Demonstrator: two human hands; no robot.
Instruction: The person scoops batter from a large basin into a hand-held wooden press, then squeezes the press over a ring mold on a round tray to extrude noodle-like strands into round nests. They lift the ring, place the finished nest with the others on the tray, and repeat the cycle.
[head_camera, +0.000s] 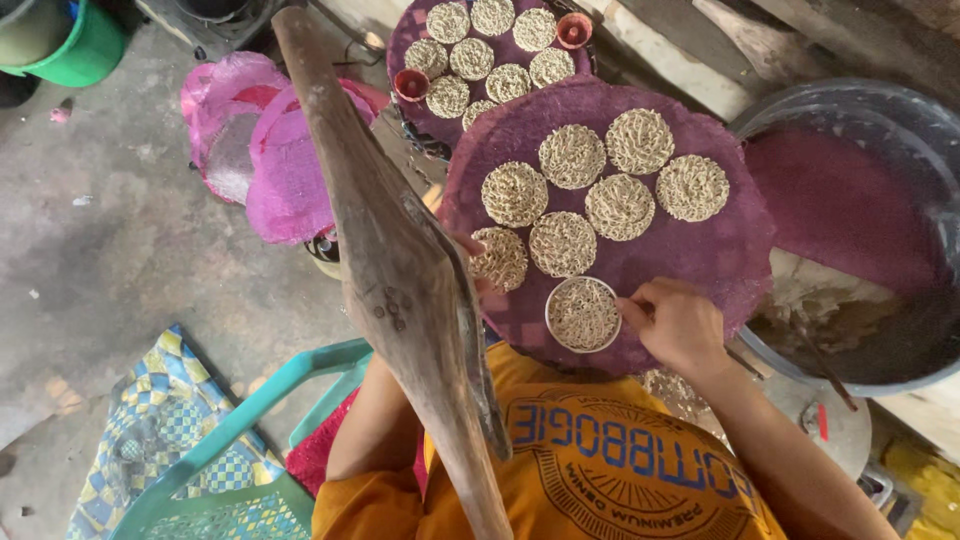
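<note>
The round purple woven tray (700, 250) of noodle discs sat tilted and could have tipped. Her right hand (678, 325) pinched the small round metal mould (583, 314), its grip closed on the rim; the left hand's (470, 245) grip was hidden.

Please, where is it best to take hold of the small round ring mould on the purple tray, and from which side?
Probably grip the ring mould by its thin outer rim, from above. It lies flat on the purple tray, filled with noodles. The right hand already touches its right edge, so that side is free; noodle discs crowd the far side.
</note>
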